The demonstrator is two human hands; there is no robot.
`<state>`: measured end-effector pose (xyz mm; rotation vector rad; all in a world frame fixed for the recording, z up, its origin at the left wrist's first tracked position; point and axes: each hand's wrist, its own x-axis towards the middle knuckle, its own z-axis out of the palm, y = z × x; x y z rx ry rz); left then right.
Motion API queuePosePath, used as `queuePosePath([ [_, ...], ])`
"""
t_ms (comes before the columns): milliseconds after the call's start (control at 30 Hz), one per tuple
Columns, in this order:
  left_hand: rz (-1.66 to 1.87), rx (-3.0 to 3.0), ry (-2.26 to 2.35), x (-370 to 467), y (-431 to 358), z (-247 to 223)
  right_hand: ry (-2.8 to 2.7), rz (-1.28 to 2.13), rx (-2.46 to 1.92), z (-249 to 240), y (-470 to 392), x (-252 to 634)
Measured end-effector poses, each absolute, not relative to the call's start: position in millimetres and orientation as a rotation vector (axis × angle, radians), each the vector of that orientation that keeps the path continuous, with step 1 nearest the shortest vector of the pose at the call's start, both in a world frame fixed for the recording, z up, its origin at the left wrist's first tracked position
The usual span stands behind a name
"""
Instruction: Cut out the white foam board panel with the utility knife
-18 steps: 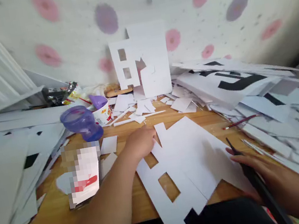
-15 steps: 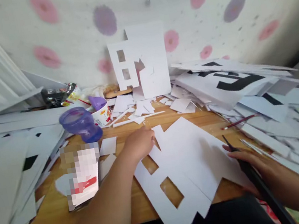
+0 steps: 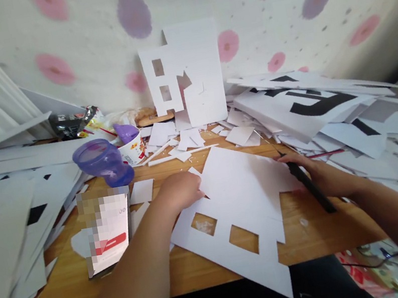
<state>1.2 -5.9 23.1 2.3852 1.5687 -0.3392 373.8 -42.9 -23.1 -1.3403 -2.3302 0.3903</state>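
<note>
A large white cut-out board with two square window holes lies flat on the wooden table. My left hand presses on the board's left edge, fingers curled over it. My right hand holds a black utility knife, its blade end at the board's right edge. Another white cut-out piece with small windows stands upright against the wall behind.
White scraps litter the table's far side. Stacks of white and black-printed boards fill the right; more sheets pile on the left. A tipped purple cup, a paper cup and a phone sit at the left.
The white board has been turned clockwise and shifted, its windowed strip now nearer me. My right hand with the knife moved up and forward to the board's right edge.
</note>
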Motion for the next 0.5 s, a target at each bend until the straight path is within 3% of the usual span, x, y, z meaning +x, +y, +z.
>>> queuePosePath([
  [233, -0.132, 2.448, 1.497, 7.3, -8.4, 20.6, -1.712, 0.631, -1.161, -16.6, -60.0, 309.3],
  [367, 0.028, 2.549, 1.317, 12.3, -8.7, 2.6, -1.669, 0.824, -1.128, -24.3, -76.2, 266.2],
  [500, -0.014, 2.541, 1.323, 14.4, -9.1, -12.5, -1.717, 0.767, -1.314, -32.8, -79.4, 250.1],
])
